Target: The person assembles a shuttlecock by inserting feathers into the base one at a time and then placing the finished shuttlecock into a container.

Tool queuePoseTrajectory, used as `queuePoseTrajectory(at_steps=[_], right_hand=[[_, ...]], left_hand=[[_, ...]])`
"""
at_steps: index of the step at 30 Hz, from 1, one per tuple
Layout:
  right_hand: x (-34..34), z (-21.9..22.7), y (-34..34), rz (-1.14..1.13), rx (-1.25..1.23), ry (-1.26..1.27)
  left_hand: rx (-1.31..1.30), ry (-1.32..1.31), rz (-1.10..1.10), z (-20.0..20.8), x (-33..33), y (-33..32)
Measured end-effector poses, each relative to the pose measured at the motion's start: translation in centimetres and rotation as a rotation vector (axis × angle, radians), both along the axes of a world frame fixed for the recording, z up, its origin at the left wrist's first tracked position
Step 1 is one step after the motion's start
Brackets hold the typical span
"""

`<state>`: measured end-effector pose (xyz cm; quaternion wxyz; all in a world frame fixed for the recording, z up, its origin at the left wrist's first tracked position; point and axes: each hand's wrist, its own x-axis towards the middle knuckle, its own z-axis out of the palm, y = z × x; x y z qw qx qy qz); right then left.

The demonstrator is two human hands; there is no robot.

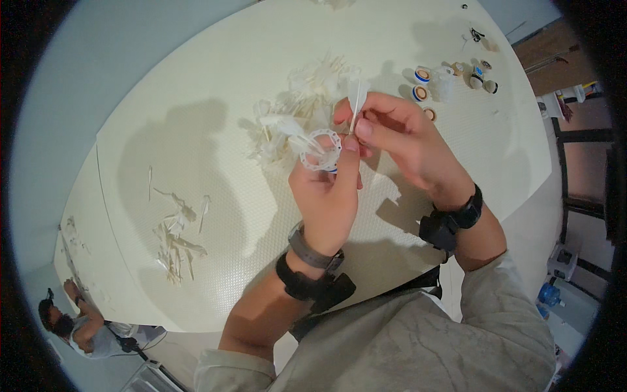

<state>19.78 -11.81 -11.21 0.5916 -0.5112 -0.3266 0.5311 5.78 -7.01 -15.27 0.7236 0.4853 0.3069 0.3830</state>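
Note:
My left hand [330,202] grips a white scalloped ring [320,149] with a row of small holes. A bit of blue rim shows beneath it, mostly hidden by my fingers. White feathers [287,125] stick out past the ring's far left side; I cannot tell whether they are fixed in it. Close to the left thumb, my right hand [408,140] pinches a single white feather [357,98] upright by its quill. The tip of that quill is hidden among the fingers. Beyond both hands lies a loose heap of white feathers [320,78].
A smaller scatter of feathers [173,238] lies on the pale table [248,274] at left. Several round pieces with blue bands [420,93] stand at the far right, near small dark items [477,34]. Another person [81,326] sits at the table's far left end.

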Motion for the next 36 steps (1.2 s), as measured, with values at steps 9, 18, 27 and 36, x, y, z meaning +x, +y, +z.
queuePoseTrajectory(at_steps=[9, 18, 27, 36], right_hand=[[1.4, -0.6, -0.2, -0.256, 0.093, -0.297], [2.1, -0.1, -0.9, -0.419, 0.295, -0.359], [1.2, -0.2, -1.0, -0.432, 0.372, -0.531], [1.1, 0.4, -1.7, -0.425, 0.276, -0.731]], left_hand=[[0.129, 0.036, 0.02, -1.2, -0.1, -0.5], [0.055, -0.029, -0.182, 0.0, -0.2, -0.6], [-0.033, -0.111, -0.317, -0.2, -0.9, -0.6], [0.015, -0.095, -0.333, 0.1, -1.0, -0.5]])
